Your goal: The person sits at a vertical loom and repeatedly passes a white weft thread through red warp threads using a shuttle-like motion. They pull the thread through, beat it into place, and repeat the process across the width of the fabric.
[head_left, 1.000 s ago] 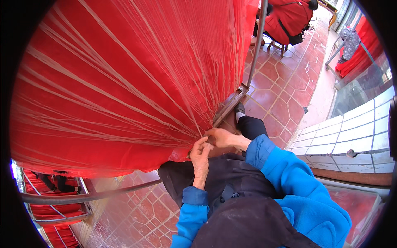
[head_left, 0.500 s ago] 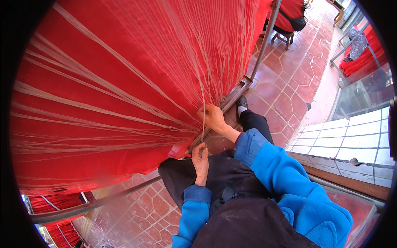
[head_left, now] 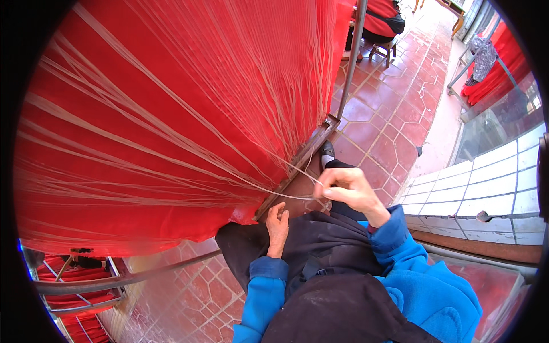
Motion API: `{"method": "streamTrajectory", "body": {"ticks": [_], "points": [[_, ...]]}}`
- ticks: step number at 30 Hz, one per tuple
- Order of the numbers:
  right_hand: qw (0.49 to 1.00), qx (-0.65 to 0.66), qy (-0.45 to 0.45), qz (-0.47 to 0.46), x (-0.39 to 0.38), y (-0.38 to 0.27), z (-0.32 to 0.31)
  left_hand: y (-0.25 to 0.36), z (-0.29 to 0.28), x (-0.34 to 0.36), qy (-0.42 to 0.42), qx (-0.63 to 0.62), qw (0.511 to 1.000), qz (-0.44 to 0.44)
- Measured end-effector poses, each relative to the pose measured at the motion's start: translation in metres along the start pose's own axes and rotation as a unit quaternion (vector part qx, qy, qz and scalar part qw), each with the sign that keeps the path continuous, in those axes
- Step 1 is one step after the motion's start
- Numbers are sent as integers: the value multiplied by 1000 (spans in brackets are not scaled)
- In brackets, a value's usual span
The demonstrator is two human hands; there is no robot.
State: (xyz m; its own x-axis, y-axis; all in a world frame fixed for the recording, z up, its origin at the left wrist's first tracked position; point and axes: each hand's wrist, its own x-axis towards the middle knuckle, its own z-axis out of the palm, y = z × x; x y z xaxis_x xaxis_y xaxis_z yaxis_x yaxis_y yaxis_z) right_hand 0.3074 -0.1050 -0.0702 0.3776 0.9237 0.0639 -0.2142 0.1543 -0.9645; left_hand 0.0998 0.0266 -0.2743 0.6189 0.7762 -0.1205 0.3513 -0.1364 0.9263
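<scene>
A large sheet of red cloth (head_left: 131, 226) is stretched in front of me, with bundles of pale threads (head_left: 166, 150) fanning across it. My right hand (head_left: 350, 190) pinches a pale thread (head_left: 294, 197) and holds it out taut to the right of the cloth's edge. Two strands run from those fingertips back toward the cloth. My left hand (head_left: 278, 230) is just below the frame bar (head_left: 313, 144) at the cloth's corner, thumb and fingers slightly apart. I see nothing held in it.
A curved metal rail (head_left: 131, 280) passes under the cloth at lower left; another metal pole (head_left: 353, 63) rises at its right. A person on a small stool (head_left: 383, 52) sits farther off. White tiled ledge (head_left: 486, 191) stands at my right. Red-brown tiles (head_left: 394, 143) cover the floor.
My right hand has moved right, away from the cloth's edge, drawing the thread out with it. My left hand has stayed near the corner, its fingers a little more spread.
</scene>
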Motion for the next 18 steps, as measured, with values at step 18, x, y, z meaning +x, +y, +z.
{"method": "streamTrajectory", "body": {"ticks": [18], "points": [[797,142,-473,-347,-104,-140,-48,46,25,-18,-105,26,993,35]]}}
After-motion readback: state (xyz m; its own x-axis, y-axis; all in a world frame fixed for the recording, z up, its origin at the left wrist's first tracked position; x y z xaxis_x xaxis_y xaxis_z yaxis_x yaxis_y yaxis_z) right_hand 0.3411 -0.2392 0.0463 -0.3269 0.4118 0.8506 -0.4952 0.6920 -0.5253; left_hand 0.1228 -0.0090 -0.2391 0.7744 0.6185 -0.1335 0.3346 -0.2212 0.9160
